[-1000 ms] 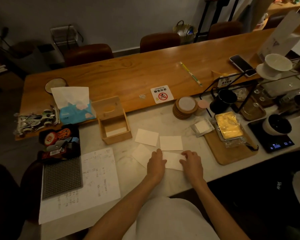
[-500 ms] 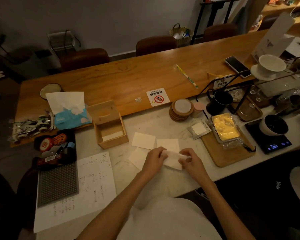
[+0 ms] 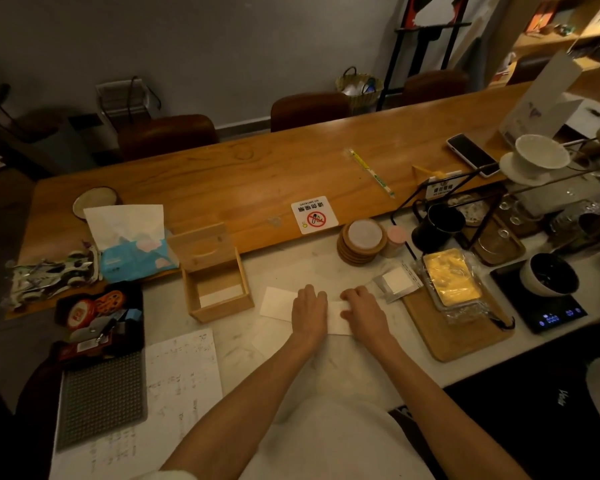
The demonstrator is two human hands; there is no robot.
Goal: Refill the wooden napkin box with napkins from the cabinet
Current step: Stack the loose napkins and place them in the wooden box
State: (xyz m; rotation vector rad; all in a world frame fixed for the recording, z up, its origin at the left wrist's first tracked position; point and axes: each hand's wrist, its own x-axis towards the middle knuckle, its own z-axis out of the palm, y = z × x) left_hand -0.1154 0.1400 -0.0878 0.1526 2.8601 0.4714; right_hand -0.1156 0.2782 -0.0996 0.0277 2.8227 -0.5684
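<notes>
The wooden napkin box (image 3: pixel 219 308) stands open on the pale counter, its lid (image 3: pixel 201 244) tilted back, with one white napkin (image 3: pixel 220 295) lying flat at its bottom. Right of the box, a white napkin (image 3: pixel 338 318) lies on the counter under both my hands. My left hand (image 3: pixel 309 311) rests palm down on its left part. My right hand (image 3: pixel 362 311) has its fingers curled on the right edge. Another napkin (image 3: pixel 276 303) pokes out to the left of my left hand, and a fainter one (image 3: pixel 267 341) lies nearer me.
A blue tissue pack (image 3: pixel 132 252) sits left of the box. A coaster stack (image 3: pixel 361 242), a black mug (image 3: pixel 437 226), a wooden tray (image 3: pixel 458 344) and a scale (image 3: pixel 548 315) crowd the right. A printed sheet (image 3: pixel 184 375) and black tray (image 3: pixel 101 317) lie at the left.
Both hands lifted the nearest napkin off the counter, carried it a little farther away and set it down over the napkin that lay in the middle.
</notes>
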